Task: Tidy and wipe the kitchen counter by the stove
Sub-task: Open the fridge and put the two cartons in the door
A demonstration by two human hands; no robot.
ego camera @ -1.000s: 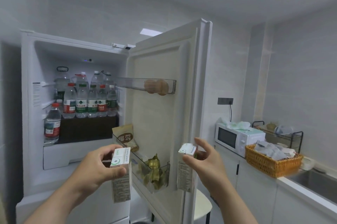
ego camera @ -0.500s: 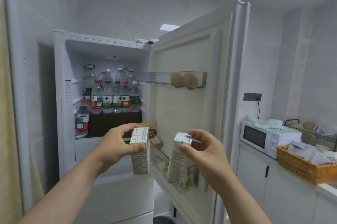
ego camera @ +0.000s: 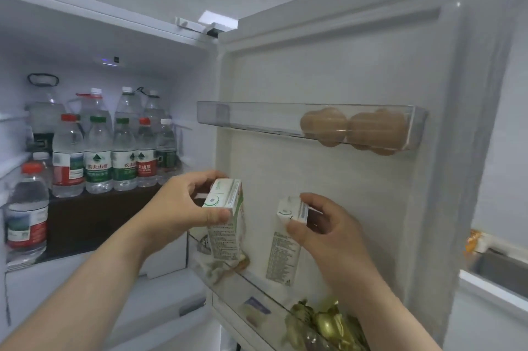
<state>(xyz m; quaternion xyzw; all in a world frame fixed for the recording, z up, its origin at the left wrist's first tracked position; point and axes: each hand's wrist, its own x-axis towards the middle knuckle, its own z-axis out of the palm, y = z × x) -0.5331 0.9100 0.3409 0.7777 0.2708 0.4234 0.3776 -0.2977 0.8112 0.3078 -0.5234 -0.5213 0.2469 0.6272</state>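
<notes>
Cartons, two, held up at the open fridge door (ego camera: 343, 70).
Left carton (ego camera: 225, 236): white with green trim, fine print down its side, upright; left hand (ego camera: 180, 208) grips its top, thumb and fingers (ego camera: 218, 217) pinching it. Right carton (ego camera: 284, 250): same make, slightly tilted; right hand (ego camera: 331, 236) pinches its top corner. Both are over the lower door shelf (ego camera: 225, 293), near each other but apart. Upper door shelf (ego camera: 257, 119) carries brown eggs (ego camera: 325, 126); water bottles (ego camera: 98, 156) stand inside.
</notes>
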